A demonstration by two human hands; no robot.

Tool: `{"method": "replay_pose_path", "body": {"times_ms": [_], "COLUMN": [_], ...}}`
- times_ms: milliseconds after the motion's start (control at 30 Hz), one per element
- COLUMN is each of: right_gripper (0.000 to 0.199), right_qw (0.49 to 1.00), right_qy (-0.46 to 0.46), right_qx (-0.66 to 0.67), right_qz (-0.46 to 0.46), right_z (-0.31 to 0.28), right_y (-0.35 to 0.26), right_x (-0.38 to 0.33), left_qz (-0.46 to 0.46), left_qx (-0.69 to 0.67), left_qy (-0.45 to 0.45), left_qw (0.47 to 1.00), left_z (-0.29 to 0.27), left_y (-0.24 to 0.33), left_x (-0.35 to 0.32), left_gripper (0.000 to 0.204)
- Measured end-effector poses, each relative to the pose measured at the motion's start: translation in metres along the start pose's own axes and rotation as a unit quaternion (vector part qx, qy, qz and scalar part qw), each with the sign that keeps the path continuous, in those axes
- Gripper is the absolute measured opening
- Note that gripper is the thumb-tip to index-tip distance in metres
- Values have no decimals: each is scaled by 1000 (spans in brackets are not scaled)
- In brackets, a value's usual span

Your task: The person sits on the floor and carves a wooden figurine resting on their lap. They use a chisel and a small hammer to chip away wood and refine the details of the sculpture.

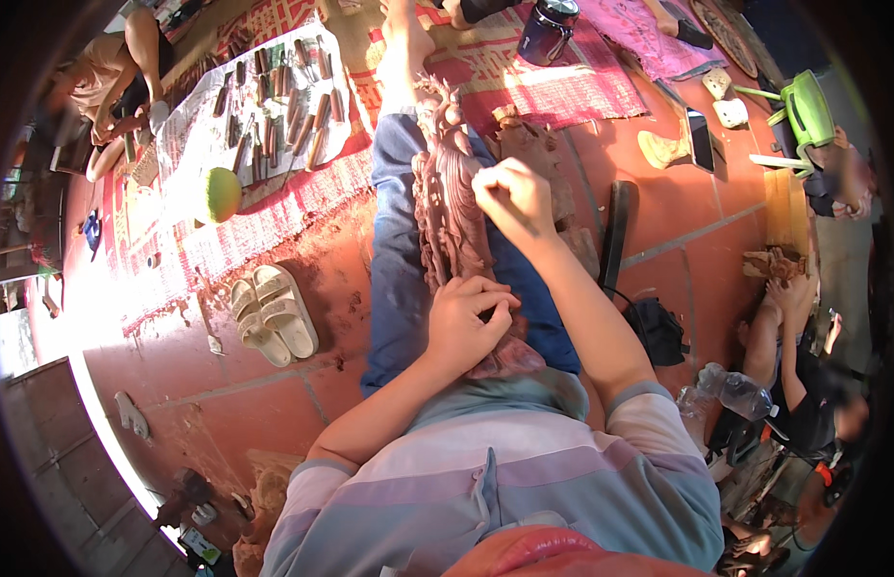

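A reddish-brown carved wooden figure [452, 192] with flowing folds and fine openwork along its left side lies lengthwise on my outstretched legs in blue jeans. My left hand [471, 327] rests on its lower part, fingers curled and thumb bent toward them; whether it pinches something small there I cannot make out. Farther up, my right hand [516, 200] is closed in a fist against the right side of the figure. Whatever that fist holds, if anything, is hidden. The figure's rounded base [504, 358] shows near my shirt.
Several wood-handled carving tools [274, 106] lie on a pale sheet at the far left, with a green-yellow ball-shaped thing [219, 194] nearby. Cream sandals [274, 313] sit left. Another carved wood piece [533, 154] and a dark strip [616, 231] lie right. Other people sit around.
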State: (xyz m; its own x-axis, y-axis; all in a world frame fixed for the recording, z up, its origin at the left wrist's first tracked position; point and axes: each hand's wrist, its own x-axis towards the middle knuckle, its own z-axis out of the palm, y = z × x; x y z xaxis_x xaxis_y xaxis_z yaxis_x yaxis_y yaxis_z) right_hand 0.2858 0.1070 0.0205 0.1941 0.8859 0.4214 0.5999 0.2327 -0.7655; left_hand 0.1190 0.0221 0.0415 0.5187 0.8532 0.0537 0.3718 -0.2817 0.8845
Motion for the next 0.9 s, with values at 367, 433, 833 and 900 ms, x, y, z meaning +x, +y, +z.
{"method": "replay_pose_path", "body": {"times_ms": [367,433,833,900], "right_gripper": [8,8,14,15], "right_qw": [999,997,993,992], "right_qy": [8,-38,61,91], "right_qx": [36,57,96,70], "right_qz": [14,41,-14,-47], "right_z": [5,-11,8,13], "right_y": [0,-17,13,19], "right_x": [-17,-2,-9,-6], "left_qz": [2,-9,-19,-18], "left_qx": [10,-6,-21,-21], "left_qy": [10,23,-19,-30], "left_qw": [1000,1000,999,999], "left_z": [-2,-10,-2,0], "left_y": [1,11,-2,0], "left_x": [0,2,6,5], "left_gripper": [14,14,16,17]}}
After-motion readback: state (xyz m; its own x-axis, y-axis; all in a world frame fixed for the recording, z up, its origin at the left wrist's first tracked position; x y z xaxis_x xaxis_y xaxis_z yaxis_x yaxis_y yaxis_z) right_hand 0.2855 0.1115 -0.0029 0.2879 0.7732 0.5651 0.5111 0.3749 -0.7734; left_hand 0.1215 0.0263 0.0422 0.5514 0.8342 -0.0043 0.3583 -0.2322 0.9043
